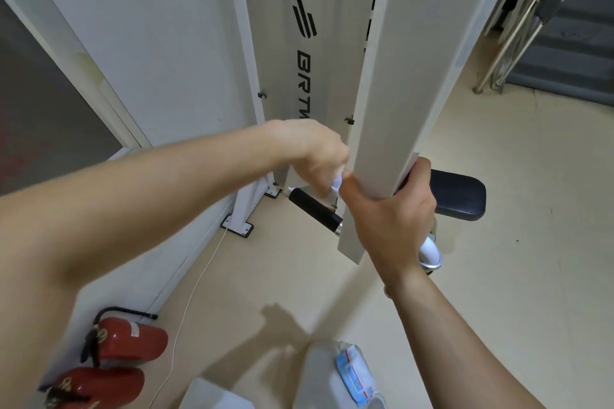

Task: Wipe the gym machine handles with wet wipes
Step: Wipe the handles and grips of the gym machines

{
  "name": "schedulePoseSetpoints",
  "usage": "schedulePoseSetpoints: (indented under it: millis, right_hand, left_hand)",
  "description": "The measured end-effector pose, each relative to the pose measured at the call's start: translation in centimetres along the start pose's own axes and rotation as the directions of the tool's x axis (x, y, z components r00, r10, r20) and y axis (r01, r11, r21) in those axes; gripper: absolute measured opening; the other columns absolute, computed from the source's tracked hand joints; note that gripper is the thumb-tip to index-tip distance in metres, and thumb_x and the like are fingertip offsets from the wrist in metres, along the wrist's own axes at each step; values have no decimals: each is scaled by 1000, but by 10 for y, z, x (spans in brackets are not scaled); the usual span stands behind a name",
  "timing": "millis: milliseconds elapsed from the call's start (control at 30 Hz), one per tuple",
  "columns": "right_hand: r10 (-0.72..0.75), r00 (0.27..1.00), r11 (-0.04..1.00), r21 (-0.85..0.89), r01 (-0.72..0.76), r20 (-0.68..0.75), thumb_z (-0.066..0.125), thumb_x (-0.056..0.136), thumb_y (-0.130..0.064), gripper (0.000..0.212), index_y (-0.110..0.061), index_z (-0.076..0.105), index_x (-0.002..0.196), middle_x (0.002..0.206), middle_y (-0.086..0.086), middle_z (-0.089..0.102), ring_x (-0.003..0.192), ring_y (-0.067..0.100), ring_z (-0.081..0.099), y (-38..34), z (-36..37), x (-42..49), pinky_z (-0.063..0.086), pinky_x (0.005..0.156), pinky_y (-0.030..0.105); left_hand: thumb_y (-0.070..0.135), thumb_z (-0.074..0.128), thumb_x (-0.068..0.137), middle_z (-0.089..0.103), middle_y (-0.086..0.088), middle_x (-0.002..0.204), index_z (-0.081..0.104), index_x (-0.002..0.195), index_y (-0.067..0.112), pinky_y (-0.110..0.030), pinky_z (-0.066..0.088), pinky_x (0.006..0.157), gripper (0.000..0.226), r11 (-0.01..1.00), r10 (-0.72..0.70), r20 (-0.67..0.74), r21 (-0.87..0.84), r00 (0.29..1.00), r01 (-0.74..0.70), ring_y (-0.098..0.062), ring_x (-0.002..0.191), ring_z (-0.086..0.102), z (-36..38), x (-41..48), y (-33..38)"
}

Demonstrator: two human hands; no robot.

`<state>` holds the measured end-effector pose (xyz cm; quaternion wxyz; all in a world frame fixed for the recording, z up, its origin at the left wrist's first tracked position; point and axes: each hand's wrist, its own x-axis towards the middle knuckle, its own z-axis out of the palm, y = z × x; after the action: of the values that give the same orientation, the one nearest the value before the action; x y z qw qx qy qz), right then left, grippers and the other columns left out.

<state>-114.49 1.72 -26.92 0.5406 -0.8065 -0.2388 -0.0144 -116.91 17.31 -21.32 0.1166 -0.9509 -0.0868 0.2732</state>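
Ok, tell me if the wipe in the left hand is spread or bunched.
Bunched: the left hand pinches the wet wipe as a small crumpled wad beside the white machine post.

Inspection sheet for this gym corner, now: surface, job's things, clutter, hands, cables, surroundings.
Surface: beige floor.
Job's things: black handle low on the machine; wet wipe close by it; wipes pack at the bottom edge.
Clutter: two red fire extinguishers lying by the wall.
Hands: left hand pinches the wet wipe; right hand grips the white machine arm.
Cables: thin white cord on the floor.
Surroundings: black pad; stair railing upper right.
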Motion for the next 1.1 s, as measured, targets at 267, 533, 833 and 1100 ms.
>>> schedulePoseSetpoints:
  millis: [267, 533, 833, 1100]
  right_hand:
    - [-16, 1000, 1000, -11, 16, -21, 77, 60, -49, 53, -25, 39, 88, 72, -10, 55, 67, 15, 59, -2, 2, 0, 46, 59, 32]
    - [21, 1000, 1000, -10, -21, 13, 73, 56, -50, 56, -24, 41, 95, 77, -11, 58, 73, 20, 61, -4, 4, 0, 51, 66, 37]
    - [9, 1000, 1000, -7, -9, 0, 76, 59, -51, 54, -25, 42, 91, 77, -11, 58, 73, 19, 60, -2, -3, 4, 53, 65, 41]
    - [26, 999, 999, -17, -27, -27, 74, 59, -52, 56, -23, 41, 94, 77, -10, 57, 71, 17, 59, -6, 5, -1, 52, 64, 38]
  left_hand:
    - [5, 68, 68, 42, 0, 53, 42, 64, 18, -26, 19, 55, 29, 946, 112, -865, 243, 489, 213, -22, 45, 40, 73, -5, -38]
    - [19, 59, 75, 56, -3, 61, 31, 61, 18, -29, 41, 51, 31, 991, 58, -590, 130, 805, 24, -29, 51, 50, 48, 7, 8]
    - [43, 66, 75, 51, 6, 56, 46, 61, 21, -23, 33, 50, 33, 997, -56, -229, 30, 972, 65, -18, 48, 46, 23, -4, -28]
    - [6, 48, 80, 47, -3, 57, 50, 64, 17, -30, 33, 58, 19, 964, -132, -958, -64, 256, 256, -24, 52, 42, 89, 12, -4]
